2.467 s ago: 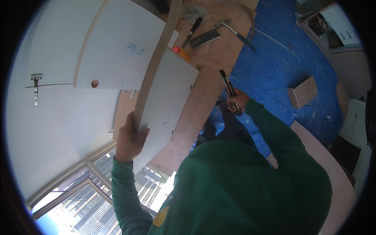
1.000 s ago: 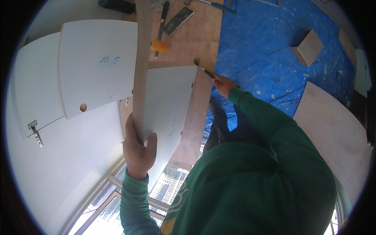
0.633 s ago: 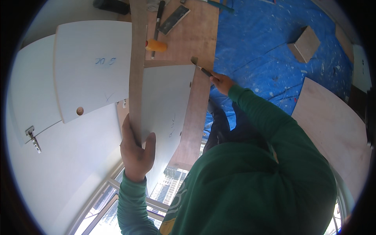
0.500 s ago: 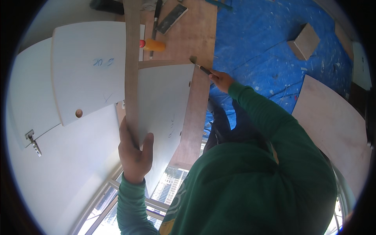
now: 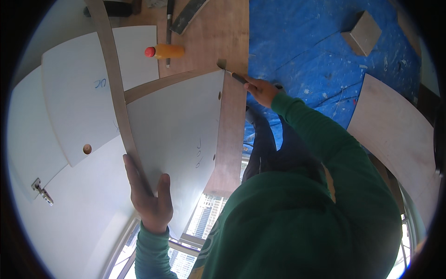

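From where I'm standing, the white panel (image 5: 172, 135) lies in front of the person, over the desk (image 5: 232, 37), with handwriting on its face and holes by its right edge. A long brown strip (image 5: 116, 74) runs up the panel's left side and on past its far left corner. The left hand (image 5: 151, 200) straddles that strip, fingers on the outer side and thumb over the panel; I can't tell how firmly it presses.

The right hand (image 5: 261, 91) is closed around the dark handle of a knife (image 5: 239, 78), just off the panel's far right corner, its tip at that corner. Whether the blade bites, I can't make out.

Beyond the panel there's an orange bottle (image 5: 168, 50) with a red cap, on its side, touching or just over a black-handled tool (image 5: 169, 32), with a dark block (image 5: 188, 16) near them. Left of the panel are a white board (image 5: 74, 97) and a metal hinge (image 5: 42, 191). Right of it, a blue sheet (image 5: 297, 60) covers the floor, a box (image 5: 361, 35) on top.
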The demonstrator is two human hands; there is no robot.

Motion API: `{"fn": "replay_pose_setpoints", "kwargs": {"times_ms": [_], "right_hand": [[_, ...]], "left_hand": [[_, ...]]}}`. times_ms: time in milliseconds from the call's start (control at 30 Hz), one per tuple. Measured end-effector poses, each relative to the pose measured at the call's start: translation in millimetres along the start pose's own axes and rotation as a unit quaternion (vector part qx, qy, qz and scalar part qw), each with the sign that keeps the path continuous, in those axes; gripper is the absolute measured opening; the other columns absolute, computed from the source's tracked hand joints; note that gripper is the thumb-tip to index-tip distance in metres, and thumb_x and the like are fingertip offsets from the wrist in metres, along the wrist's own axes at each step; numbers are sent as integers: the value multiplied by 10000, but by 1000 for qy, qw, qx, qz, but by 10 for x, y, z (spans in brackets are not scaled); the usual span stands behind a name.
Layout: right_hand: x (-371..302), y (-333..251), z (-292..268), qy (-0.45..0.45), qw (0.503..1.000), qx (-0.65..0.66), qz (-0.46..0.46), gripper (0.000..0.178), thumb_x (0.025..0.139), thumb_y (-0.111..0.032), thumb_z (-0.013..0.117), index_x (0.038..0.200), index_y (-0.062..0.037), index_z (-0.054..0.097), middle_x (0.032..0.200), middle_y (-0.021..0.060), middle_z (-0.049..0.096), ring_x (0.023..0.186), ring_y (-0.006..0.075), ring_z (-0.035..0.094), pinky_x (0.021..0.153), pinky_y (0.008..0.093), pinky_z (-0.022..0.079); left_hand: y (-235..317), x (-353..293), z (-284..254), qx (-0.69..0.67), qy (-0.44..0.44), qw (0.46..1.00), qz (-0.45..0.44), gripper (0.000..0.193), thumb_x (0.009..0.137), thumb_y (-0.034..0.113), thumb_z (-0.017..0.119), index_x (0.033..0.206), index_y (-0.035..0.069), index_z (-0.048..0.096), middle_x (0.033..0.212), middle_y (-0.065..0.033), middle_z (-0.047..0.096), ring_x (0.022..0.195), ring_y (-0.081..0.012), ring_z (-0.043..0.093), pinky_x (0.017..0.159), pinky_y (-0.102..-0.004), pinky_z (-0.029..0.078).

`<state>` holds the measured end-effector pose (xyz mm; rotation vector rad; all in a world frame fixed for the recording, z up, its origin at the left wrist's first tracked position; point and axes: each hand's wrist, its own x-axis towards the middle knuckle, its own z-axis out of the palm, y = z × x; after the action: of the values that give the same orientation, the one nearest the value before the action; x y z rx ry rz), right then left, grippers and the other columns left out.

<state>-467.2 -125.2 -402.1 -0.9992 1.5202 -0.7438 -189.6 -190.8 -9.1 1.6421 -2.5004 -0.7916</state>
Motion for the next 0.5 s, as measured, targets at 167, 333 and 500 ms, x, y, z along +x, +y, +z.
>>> {"fn": "replay_pose_setpoints", "kwargs": {"times_ms": [167,333,500], "right_hand": [[-39,-137,-62,-24,996,66,51,551,1129,-425,489,1571,-96,485,1037,171,669,916,284,662,846,397,534],[-157,-204,-80,-28,990,112,74,489,1139,-369,492,1557,-115,493,897,17,547,756,103,560,656,295,504],[-166,46,-15,-7,998,58,29,462,1132,-263,504,1544,-59,469,894,34,554,740,108,563,672,313,507]], "left_hand": [[-64,-11,-28,23,-12,999,20,840,1014,109,607,1688,-27,124,1690,-310,303,1574,-448,307,1267,-481,274],[-146,17,-44,28,-8,999,16,831,1013,101,598,1690,-18,129,1704,-278,298,1577,-436,310,1276,-494,254],[-131,-7,-10,37,-3,999,17,837,1013,112,602,1694,-1,128,1709,-275,285,1585,-439,291,1275,-510,254]]}}
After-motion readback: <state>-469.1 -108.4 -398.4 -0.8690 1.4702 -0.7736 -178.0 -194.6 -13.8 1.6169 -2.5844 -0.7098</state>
